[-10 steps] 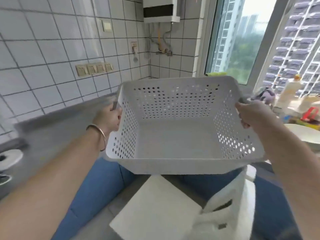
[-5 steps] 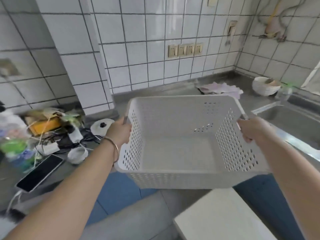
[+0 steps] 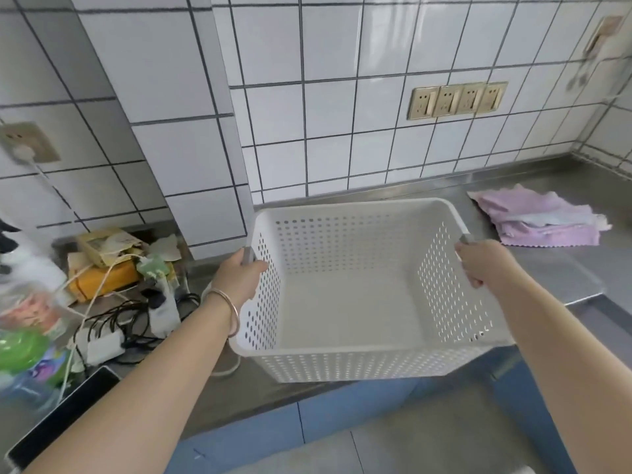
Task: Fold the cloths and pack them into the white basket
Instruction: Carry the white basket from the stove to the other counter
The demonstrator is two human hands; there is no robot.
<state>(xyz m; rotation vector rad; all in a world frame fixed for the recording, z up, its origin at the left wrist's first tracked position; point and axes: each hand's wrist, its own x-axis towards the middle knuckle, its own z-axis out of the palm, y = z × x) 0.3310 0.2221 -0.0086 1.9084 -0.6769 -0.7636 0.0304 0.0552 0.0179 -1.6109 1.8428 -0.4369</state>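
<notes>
White perforated plastic basket [image 3: 345,302] is being held above the front edge of the steel bench [image 3: 561,278], tilted a bit toward the camera, nothing inside it. Left hand [image 3: 239,278] is gripping the grey handle on the basket's left rim, fingers curled closed around it; a thin metal bangle [image 3: 229,311] is sitting on that wrist. Right hand [image 3: 478,263] is gripping the matching handle on the right rim, fingers wrapped closed too. Pile of pale purple cloths [image 3: 537,217] is lying unfolded on the bench, right of the basket and behind it, apart from it, near the tiled wall. A row of four beige wall sockets [image 3: 456,99] is showing on the white tiles above. Left of the basket, clutter is crowding the bench: a white power strip with tangled black and white cables [image 3: 136,313], yellow boxes [image 3: 102,261], a green blurred container [image 3: 20,350]. A dark tablet [image 3: 61,419] is lying at the near left edge. Blue cabinet fronts [image 3: 342,422] are showing below the bench.
</notes>
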